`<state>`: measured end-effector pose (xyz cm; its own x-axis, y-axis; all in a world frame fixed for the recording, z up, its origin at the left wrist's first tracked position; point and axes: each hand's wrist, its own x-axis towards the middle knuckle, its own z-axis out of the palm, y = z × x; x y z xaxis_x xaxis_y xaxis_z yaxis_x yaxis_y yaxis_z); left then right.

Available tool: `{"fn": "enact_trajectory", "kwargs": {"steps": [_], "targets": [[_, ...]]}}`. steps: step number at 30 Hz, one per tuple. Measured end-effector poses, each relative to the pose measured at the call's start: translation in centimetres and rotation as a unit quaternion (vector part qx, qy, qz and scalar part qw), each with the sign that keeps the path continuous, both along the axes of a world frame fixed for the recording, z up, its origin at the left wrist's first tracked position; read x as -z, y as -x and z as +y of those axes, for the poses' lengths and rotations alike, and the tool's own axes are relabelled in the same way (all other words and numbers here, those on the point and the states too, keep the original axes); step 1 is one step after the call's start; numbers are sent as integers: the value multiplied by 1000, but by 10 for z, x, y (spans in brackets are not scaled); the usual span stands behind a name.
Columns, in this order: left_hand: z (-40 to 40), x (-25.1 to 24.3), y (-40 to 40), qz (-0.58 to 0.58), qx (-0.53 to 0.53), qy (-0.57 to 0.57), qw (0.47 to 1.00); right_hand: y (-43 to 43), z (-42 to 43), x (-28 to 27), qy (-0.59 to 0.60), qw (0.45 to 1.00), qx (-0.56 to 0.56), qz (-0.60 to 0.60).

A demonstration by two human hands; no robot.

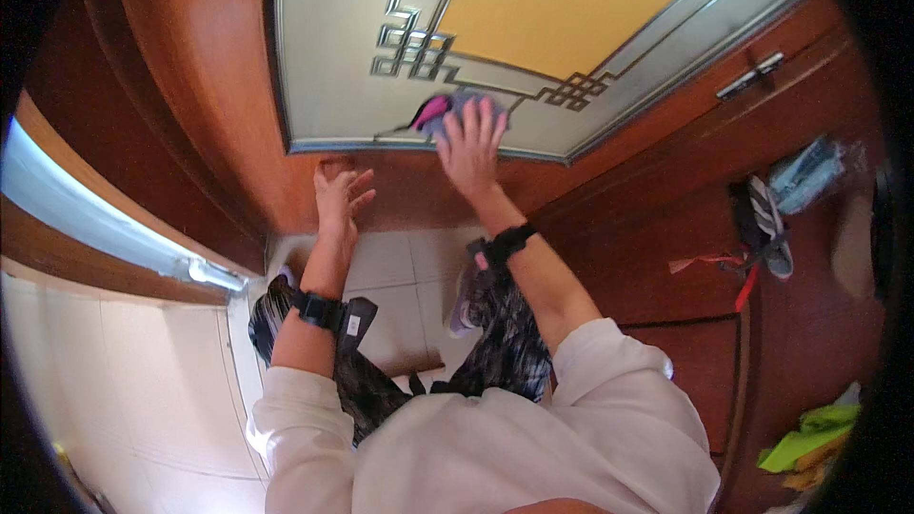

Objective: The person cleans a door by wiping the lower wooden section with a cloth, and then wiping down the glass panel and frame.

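Observation:
My right hand [473, 150] presses a grey cloth [463, 108] with a pink and black part against the lower pale section of a decorated panel [343, 111]. Its fingers are spread over the cloth. Metallic interlaced trim and a yellow area lie above it on the panel. My left hand [341, 193] is raised with bent, parted fingers near the reddish wood frame [400, 175] below the panel's edge, and holds nothing. Whether it touches the wood, I cannot tell. Black straps circle both forearms.
A metal handle [750, 77] is fixed on the wood at the right. Beyond lie a grey-and-black shoe [770, 221], a clear plastic bag [814, 175], a red ribbon [746, 287] and a lime-green cloth or bag [810, 435]. Pale floor tiles [389, 260] show between my legs.

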<state>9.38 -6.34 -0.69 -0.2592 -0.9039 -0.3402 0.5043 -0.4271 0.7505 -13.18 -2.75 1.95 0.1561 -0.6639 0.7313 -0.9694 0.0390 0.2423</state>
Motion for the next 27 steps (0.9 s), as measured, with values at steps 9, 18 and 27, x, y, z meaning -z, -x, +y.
{"fn": "enact_trajectory", "kwargs": {"steps": [9, 18, 27], "targets": [[1, 2, -1, -8, -28, 9, 1000, 35, 31, -64, -30, 989, 77, 120], [-3, 11, -16, -25, -34, 6, 999, 62, -13, -403, 300, 954, 7, -13], [-3, -4, -20, -14, -40, 23, 999, 81, -32, -337, 402, 910, 66, -80]]}}
